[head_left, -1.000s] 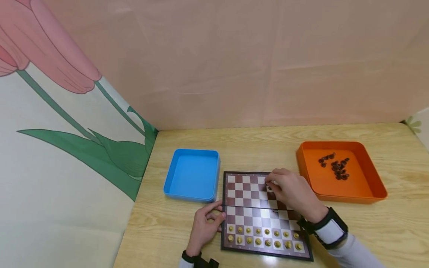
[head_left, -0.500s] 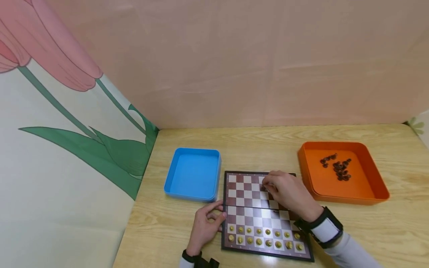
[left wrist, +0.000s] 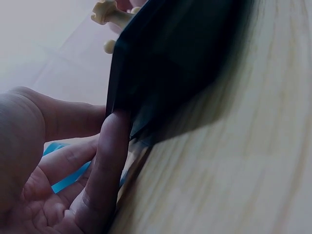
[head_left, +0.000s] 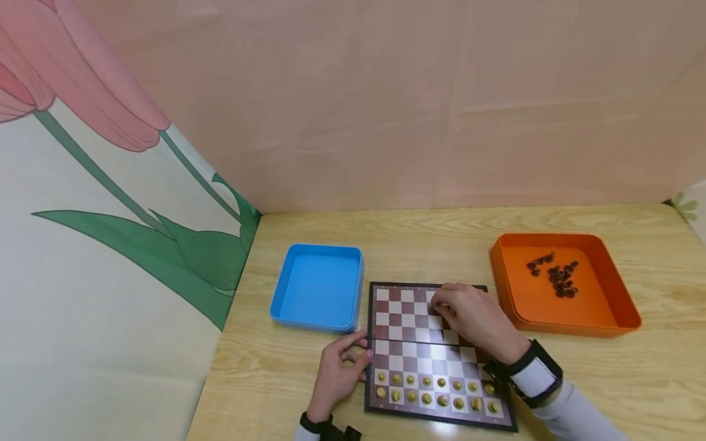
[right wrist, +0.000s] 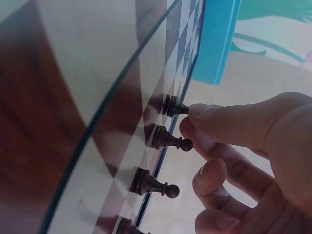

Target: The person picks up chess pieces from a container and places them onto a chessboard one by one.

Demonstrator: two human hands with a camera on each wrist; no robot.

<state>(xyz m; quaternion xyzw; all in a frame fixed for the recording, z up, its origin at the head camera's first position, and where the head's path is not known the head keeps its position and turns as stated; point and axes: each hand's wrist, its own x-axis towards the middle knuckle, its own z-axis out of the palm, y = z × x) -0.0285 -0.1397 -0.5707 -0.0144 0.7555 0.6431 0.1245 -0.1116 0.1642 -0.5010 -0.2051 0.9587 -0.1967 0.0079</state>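
A small folding chessboard (head_left: 407,343) lies on the wooden table. Two rows of light pieces (head_left: 436,392) stand along its near edge. My right hand (head_left: 437,308) reaches over the far right squares. In the right wrist view my right hand (right wrist: 187,117) pinches the head of a dark pawn (right wrist: 170,106) that stands on the board (right wrist: 122,73), with more dark pawns (right wrist: 165,139) in a row beside it. My left hand (head_left: 355,350) rests against the board's left edge. The left wrist view shows the left hand (left wrist: 109,136) pressing one straight finger on the dark edge (left wrist: 175,63).
A blue tray (head_left: 317,285) with nothing in it sits just left of the board. An orange tray (head_left: 601,306) to the right holds several dark pieces (head_left: 554,275). Paper walls close the table at the back and left.
My right hand has slid slightly left over the far rows and its fingertips have settled on a pawn. The left hand has stayed at the board's edge.
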